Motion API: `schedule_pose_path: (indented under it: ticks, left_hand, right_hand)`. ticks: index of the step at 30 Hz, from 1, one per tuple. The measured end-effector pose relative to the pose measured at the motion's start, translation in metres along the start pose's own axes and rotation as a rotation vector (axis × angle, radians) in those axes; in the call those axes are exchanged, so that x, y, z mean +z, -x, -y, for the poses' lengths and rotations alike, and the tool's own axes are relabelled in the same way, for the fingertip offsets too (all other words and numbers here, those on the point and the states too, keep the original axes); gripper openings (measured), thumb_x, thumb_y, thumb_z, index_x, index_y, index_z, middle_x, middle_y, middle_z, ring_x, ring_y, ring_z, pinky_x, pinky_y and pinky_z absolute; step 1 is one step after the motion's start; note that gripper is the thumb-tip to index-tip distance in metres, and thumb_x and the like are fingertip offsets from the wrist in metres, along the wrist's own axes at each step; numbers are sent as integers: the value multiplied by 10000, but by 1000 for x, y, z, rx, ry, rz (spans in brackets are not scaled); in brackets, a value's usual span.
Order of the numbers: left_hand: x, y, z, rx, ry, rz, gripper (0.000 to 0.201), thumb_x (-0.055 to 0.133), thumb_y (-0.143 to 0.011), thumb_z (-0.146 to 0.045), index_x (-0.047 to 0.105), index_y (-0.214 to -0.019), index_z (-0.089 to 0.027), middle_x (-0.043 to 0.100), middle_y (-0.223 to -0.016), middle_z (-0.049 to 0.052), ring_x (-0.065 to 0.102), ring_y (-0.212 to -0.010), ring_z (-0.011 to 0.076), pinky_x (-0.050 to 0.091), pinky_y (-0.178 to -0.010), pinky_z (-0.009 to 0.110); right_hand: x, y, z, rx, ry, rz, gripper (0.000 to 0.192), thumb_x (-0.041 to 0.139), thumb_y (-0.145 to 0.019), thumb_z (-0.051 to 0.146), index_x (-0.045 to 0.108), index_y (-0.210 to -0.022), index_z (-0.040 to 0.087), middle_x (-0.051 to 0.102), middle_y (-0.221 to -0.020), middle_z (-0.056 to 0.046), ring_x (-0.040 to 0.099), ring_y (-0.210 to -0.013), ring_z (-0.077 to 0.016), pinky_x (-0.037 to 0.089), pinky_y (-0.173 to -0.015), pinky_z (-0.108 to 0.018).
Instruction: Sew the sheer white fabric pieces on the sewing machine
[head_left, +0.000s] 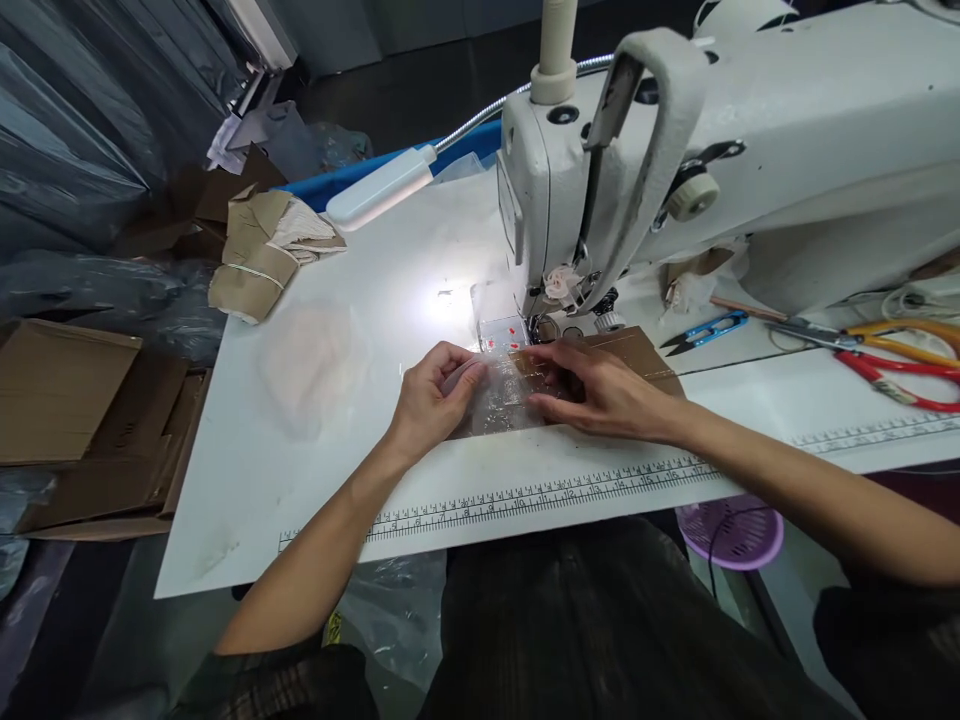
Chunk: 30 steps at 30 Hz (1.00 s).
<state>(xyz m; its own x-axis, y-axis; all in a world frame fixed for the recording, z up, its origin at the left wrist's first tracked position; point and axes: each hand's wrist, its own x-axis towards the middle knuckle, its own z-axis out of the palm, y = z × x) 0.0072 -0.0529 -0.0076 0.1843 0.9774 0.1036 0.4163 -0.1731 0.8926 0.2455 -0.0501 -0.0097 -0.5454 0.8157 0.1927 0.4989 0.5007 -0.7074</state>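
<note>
Snips right of cardboard

Both bare forearms are stretched forward from the lower edge of the view and angled inward, so that the two hands are brought close together, thumbs nearly meeting. The left hand is held with the wrist slightly bent and the fingers curled loosely, the thumb laid along the top and pointed toward the right. The right hand is held palm down and flat, its fingers extended and spread toward the left, with the wrist kept straight in line with the forearm.
</note>
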Motion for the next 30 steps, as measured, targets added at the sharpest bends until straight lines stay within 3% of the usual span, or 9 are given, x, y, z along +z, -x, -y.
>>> schedule_pose_path:
  ticks: [2,8,14,22,30]
  left_hand:
    - [2,-1,0,-76,119,10,173,619,-868,-329,555,-980,-214,716,-866,41,692,-754,167,591,-700,342]
    - [4,-2,3,-102,263,88,374,607,-875,-391,479,-1179,-214,721,-1001,80,720,-840,181,623,-779,357]
    - [9,-1,3,-40,194,109,567,681,-836,-449,430,-1280,-203,722,-1059,101,708,-966,215,604,-841,382]
    - [11,-2,1,-106,421,95,578,766,-764,-279,476,-1250,-161,714,-844,10,676,-703,119,576,-741,284]
    - [10,-2,2,-118,487,83,543,776,-756,-244,494,-1213,-159,711,-865,15,674,-737,112,568,-725,252]
  right_hand:
    - [0,-11,5,58,-62,59,514,692,-831,428,575,-1265,178,668,-982,-83,615,-787,-198,534,-743,-373]
    - [8,-23,8,229,-222,51,233,655,-834,368,670,-931,157,599,-676,5,523,-592,-117,398,-551,-266]
    - [15,-16,8,212,-285,-27,193,625,-854,333,683,-926,163,560,-670,15,468,-592,-104,355,-555,-261]
    - [19,-12,10,114,-270,-39,200,640,-837,293,674,-974,151,575,-695,16,495,-619,-104,396,-607,-264]
    - [19,-10,10,96,-238,-34,133,635,-835,281,651,-888,160,569,-690,16,478,-609,-102,391,-601,-265]
